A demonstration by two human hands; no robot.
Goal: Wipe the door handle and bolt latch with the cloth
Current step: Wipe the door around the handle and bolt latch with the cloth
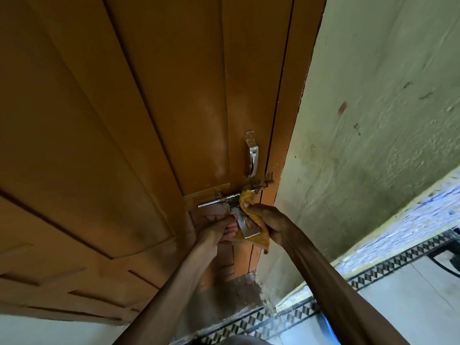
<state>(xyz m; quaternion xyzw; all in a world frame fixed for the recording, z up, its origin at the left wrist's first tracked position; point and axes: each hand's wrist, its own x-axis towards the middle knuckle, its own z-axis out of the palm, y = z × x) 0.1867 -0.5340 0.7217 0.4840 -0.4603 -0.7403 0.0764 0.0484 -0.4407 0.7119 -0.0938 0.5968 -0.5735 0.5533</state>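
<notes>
A shiny metal door handle (252, 155) is fixed upright on the brown wooden door (124, 120). Below it runs the bolt latch (225, 199), its flat hasp plate (245, 225) hanging downward. My right hand (268, 221) presses a yellow cloth (245, 196) against the bolt rod, and the cloth trails down behind the hasp. My left hand (214, 231) is under the latch, fingers curled against the hasp plate and the cloth's lower part; its exact grip is partly hidden.
A pale green plastered wall (373, 120) stands right of the door frame. The floor has light tiles with a black-and-white patterned border (373, 272). A dark curved object (445, 260) sits at the far right edge.
</notes>
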